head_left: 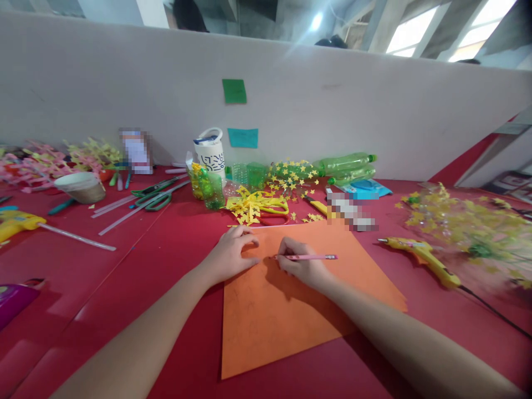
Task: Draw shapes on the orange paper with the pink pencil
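A large orange sheet of paper (266, 327) lies on the red tabletop in front of me, with faint pencil marks on its left part. My right hand (301, 263) is closed around a pink pencil (313, 256), its tip at the paper near the upper middle and its eraser end pointing right. Resting on the paper's upper left edge, my left hand (233, 255) has its fingers apart and bent, thumb toward the pencil tip. Just beyond the sheet lie yellow paper strips with star cut-outs (245, 206) and red-handled scissors (274, 216).
A yellow glue gun (428, 257) with a cord lies right, beside blurred yellow star sprays (457, 221). Green plastic bottles (349, 163) and a white cup (210, 155) stand along the partition. Green-handled scissors (158, 194), glue sticks and a tub (81, 187) are left.
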Tool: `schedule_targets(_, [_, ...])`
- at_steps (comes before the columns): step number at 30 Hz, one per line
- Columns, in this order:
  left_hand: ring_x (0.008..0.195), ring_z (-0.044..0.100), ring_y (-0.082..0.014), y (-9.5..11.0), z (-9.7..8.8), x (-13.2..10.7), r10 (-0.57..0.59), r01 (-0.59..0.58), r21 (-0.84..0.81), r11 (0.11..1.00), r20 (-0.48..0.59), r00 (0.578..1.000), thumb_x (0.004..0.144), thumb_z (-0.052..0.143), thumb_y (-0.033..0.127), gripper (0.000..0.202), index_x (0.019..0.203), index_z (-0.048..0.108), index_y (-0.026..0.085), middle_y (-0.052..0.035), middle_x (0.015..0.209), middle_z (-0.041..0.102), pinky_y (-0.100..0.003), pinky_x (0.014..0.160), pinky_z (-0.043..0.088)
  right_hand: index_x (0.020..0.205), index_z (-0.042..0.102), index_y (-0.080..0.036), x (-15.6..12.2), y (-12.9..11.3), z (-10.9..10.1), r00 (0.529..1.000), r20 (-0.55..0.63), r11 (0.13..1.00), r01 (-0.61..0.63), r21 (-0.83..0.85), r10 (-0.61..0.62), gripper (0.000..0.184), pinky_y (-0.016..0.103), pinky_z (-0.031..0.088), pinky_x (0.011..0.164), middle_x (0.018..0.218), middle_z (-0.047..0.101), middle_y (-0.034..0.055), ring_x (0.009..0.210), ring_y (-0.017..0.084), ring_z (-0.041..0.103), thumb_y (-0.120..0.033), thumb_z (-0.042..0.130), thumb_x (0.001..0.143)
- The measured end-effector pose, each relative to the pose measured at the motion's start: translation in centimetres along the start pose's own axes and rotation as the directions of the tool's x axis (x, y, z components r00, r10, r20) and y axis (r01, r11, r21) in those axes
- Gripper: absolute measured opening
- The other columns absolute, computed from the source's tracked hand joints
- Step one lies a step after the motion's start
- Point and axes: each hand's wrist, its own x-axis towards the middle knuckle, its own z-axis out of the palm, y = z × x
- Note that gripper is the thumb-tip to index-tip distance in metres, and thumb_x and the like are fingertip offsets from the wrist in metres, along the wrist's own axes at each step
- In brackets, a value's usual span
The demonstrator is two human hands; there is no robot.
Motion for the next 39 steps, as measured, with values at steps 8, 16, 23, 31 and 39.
schedule_targets(8, [0.109,0.047,-0.0277,0.06,0.02,0.06,-0.009,0.009,0.003,1.0,0.007,1.0,0.073,0.07,0.031,0.025,0.095,0.063,0.022,-0.0071,0.116,0.05,-0.044,0.095,0.038,0.064,0.043,-0.019,0.05,0.36,0.01,0.997,-0.072,0.998,0.004,-0.055,-0.008,0.009,0.019,0.03,0.043,0.051,0.05,-0.0048,0.044,0.009,0.045,-0.013,0.048,0.069])
schedule_targets(16, [0.108,0.047,-0.0276,-0.04,0.04,-0.04,-0.006,0.006,0.006,1.0,0.005,1.0,0.074,0.069,0.032,0.024,0.095,0.063,0.022,-0.0072,0.117,0.049,-0.044,0.095,0.038,0.061,0.043,-0.019,0.06,0.16,-0.05,0.99,-0.141,0.997,-0.007,-0.077,-0.004,0.009,0.02,0.028,0.043,0.049,0.048,-0.0045,0.044,0.009,0.043,-0.015,0.048,0.067])
schedule_targets(23, [0.108,0.047,-0.0278,-0.12,0.12,-0.01,-0.004,0.004,0.011,1.0,0.007,1.0,0.074,0.07,0.033,0.025,0.096,0.063,0.023,-0.0072,0.117,0.05,-0.044,0.095,0.038,0.06,0.042,-0.019,0.1,0.14,-0.15,0.986,-0.167,0.997,-0.024,-0.068,0.013,0.01,0.02,0.026,0.043,0.048,0.046,-0.0049,0.045,0.009,0.042,-0.016,0.049,0.066])
schedule_targets(31, [0.107,0.048,-0.0277,-0.13,0.16,0.07,-0.008,0.008,0.012,1.0,0.004,1.0,0.074,0.07,0.034,0.025,0.095,0.063,0.022,-0.0073,0.117,0.05,-0.043,0.095,0.038,0.06,0.042,-0.019,0.15,0.29,-0.18,0.987,-0.161,0.993,-0.013,-0.115,-0.005,0.008,0.02,0.025,0.043,0.049,0.044,-0.0052,0.045,0.009,0.04,-0.016,0.048,0.065])
schedule_targets(39, [0.107,0.048,-0.0276,0.0,0.04,0.01,-0.005,0.005,-0.003,1.0,0.004,1.0,0.074,0.069,0.035,0.025,0.095,0.063,0.023,-0.007,0.115,0.05,-0.043,0.095,0.038,0.06,0.04,-0.019,-0.01,0.31,0.09,0.99,-0.108,0.985,0.072,-0.159,-0.09,0.01,0.018,0.026,0.044,0.051,0.043,-0.0057,0.047,0.007,0.036,-0.013,0.046,0.065])
